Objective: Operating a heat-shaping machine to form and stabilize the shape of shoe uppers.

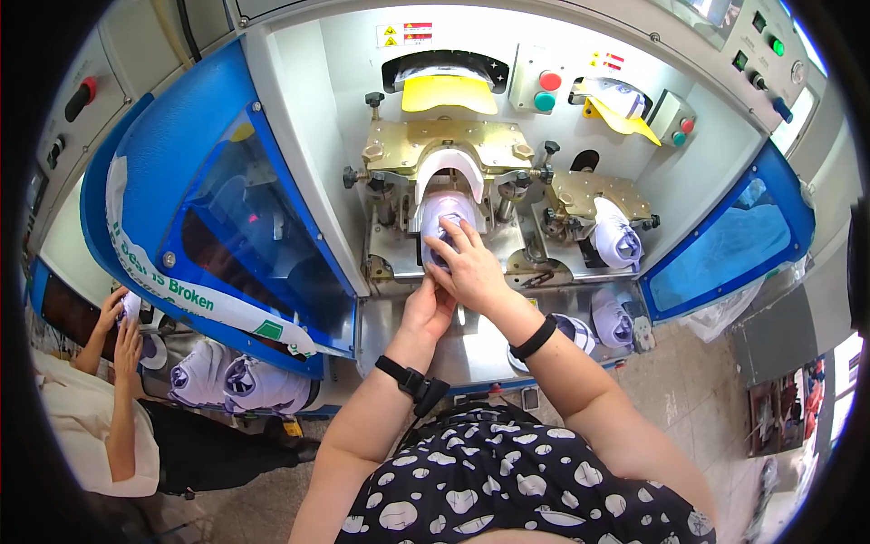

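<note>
I stand at a metal desk [476, 349] that runs below both my hands, with the tiled floor [680, 390] showing beyond my right forearm. Ahead of my hands opens a lit, white-walled cabinet [313, 118]. Inside it, straight before my fingers, sits a brass-topped fixture [408, 150] with a pale curved pad [450, 166]; farther to the right is a smaller brass fixture [594, 195], bearing a white-and-lilac shoe [618, 238].

The pale lilac shoe [444, 207] I'm working on lies under my hands, toe toward the pad. My right hand [467, 263] lies over its top, fingers spread and touching it; I can't tell whether they grip. My left hand [433, 304] is at its near end, fingers partly hidden, so its hold I can't tell either.

Higher up, ahead of my hands, hang a large yellow flap [449, 94] and a smaller one to the right; a button box [536, 82] is mounted between them. A blue windowed door [263, 218] stands to my left, another to my right. Past the left one, a co-worker [95, 408] handles a light shoe, near more shoes [263, 385] on the desk. My right forearm partly covers another shoe [573, 334].
</note>
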Motion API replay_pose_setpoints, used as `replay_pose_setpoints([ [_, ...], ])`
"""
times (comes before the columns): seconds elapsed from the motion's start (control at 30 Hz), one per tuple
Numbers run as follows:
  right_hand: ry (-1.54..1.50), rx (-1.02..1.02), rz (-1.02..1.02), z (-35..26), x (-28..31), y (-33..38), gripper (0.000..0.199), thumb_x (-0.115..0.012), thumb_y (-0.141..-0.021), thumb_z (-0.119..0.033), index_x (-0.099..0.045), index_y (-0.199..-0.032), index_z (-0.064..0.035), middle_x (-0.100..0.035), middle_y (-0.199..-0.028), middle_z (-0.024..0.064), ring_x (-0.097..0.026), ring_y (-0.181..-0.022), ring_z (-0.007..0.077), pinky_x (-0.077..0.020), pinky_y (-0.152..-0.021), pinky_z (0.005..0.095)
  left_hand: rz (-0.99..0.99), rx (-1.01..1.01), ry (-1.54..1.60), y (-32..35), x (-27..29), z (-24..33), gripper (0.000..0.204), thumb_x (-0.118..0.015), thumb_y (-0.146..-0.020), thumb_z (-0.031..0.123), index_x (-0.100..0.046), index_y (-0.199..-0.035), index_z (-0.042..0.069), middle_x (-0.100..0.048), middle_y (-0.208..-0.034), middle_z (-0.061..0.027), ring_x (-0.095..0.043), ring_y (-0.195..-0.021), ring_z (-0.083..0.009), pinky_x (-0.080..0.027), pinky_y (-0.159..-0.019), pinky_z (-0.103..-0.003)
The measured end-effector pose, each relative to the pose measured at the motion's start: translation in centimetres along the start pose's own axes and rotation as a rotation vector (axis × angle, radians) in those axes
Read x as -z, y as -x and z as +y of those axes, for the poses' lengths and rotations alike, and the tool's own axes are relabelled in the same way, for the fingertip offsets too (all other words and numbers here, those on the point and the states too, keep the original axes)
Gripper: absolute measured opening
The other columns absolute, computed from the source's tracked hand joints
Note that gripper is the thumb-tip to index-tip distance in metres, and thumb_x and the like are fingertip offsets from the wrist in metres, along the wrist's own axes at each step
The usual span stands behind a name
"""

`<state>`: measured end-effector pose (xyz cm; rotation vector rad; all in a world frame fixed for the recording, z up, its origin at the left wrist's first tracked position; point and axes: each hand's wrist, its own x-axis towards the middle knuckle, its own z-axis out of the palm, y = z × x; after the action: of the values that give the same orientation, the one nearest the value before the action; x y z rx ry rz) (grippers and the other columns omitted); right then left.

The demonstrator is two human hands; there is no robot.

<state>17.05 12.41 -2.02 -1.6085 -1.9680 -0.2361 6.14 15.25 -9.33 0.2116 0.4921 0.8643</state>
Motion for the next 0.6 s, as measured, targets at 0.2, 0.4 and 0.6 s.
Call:
replay_pose_setpoints([
  [0.2, 0.005, 0.013, 0.021, 0.0, -0.1, 0.0, 0.045, -0.066, -0.082, -0.035, -0.057, -0.122, -0.019, -0.045, -0.134, 0.0151, -0.042, -0.123, 0.0441, -0.0473, -0.093, 0.0465, 0.025, -0.023, 0.012, 0.3, -0.4, -0.2, 0.039, -0.041, -0.101, 0.032, -0.046, -0.13, 0.007, -0.056, -0.122, -0.0064, -0.057, -0.108, -0.0181, -0.049, -0.094, -0.035],
  [0.4, 0.026, 0.008, -0.042, -0.3, 0.3, -0.6, 0.049, -0.067, -0.08, -0.041, -0.057, -0.124, -0.0207, -0.044, -0.136, 0.0172, -0.042, -0.124, 0.043, -0.0483, -0.092, 0.0461, 0.013, -0.025, 0.043, -0.6, 0.8, -0.2, 0.038, -0.041, -0.1, 0.037, -0.049, -0.127, 0.011, -0.059, -0.118, -0.003, -0.06, -0.102, -0.0149, -0.052, -0.089, -0.032],
  [0.6, 0.089, 0.033, -0.14, 0.6, 1.1, -1.2, 0.054, -0.065, -0.079, -0.049, -0.056, -0.125, -0.0217, -0.045, -0.134, 0.022, -0.046, -0.119, 0.0407, -0.0491, -0.09, 0.044, 0.107, -0.034, 0.049, -0.5, -0.1, -0.7, 0.038, -0.043, -0.099, 0.04, -0.052, -0.123, 0.012, -0.062, -0.114, -0.0028, -0.062, -0.099, -0.0151, -0.055, -0.084, -0.031],
])
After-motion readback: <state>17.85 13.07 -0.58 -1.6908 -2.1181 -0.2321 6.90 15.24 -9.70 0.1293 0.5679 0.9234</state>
